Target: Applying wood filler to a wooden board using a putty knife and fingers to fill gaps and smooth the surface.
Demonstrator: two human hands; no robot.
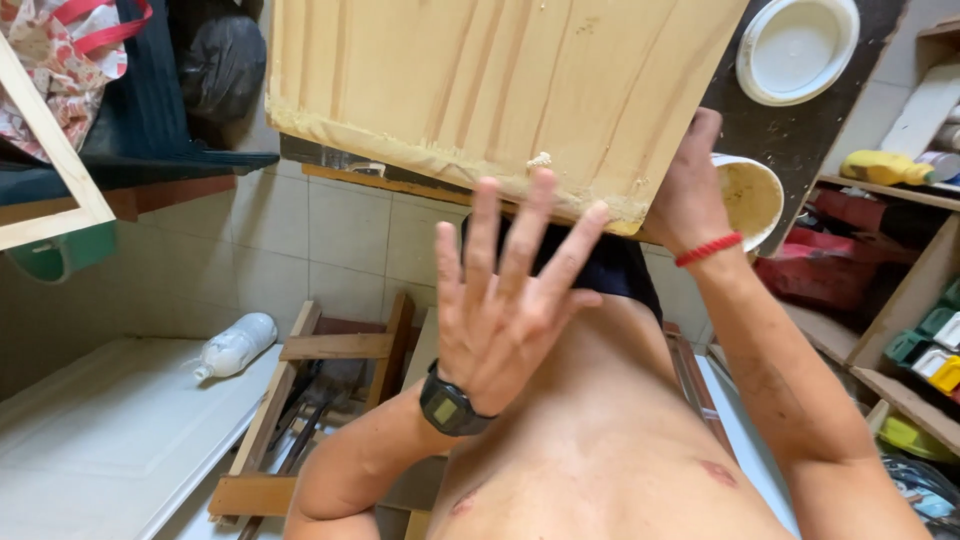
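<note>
Black wristwatch (452, 408), red string bracelet (708, 249)

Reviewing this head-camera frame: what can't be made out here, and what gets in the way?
- Wooden panel: its top is cut off by the upper frame edge, so its full size is unknown.
- Right hand: its fingers go behind the panel's corner; the grip is hidden.
- Cup: partly hidden by the right hand; contents unclear.
- Left hand: open and spread below the panel's edge; contact with it cannot be judged.
- Shelf items: cut off by the right frame edge.

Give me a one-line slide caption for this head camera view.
Right hand steadies a glue-edged pine panel near a glue tub, while the open left hand hovers below.
</note>
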